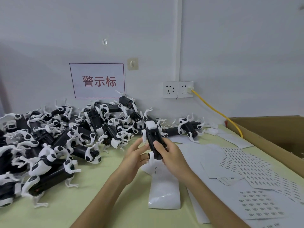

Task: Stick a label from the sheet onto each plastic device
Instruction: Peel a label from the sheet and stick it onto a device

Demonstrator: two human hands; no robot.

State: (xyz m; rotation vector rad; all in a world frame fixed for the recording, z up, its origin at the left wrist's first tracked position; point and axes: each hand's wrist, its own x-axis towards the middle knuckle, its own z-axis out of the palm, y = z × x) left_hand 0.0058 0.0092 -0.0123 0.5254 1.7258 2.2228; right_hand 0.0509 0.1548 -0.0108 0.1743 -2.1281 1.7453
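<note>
The right hand (171,156) has its grip round a glossy black-and-white plastic device (153,140); the left hand (135,156) touches it, fingers straight. At eleven o'clock, a sign (97,80) reads 警示标.

Head camera, single wide-angle view: worn close above the table (92,186), facing forward and down across it to the wall (230,46) beyond.

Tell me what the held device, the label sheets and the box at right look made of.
Held device: hard moulded plastic, it seems; black body with slight sheen, white legs matte. Label sheets: thin paper, matte white, printed in rows, lying flat and overlapping. Box: brown cardboard, dull, with a thick cut edge, probably corrugated.
</note>
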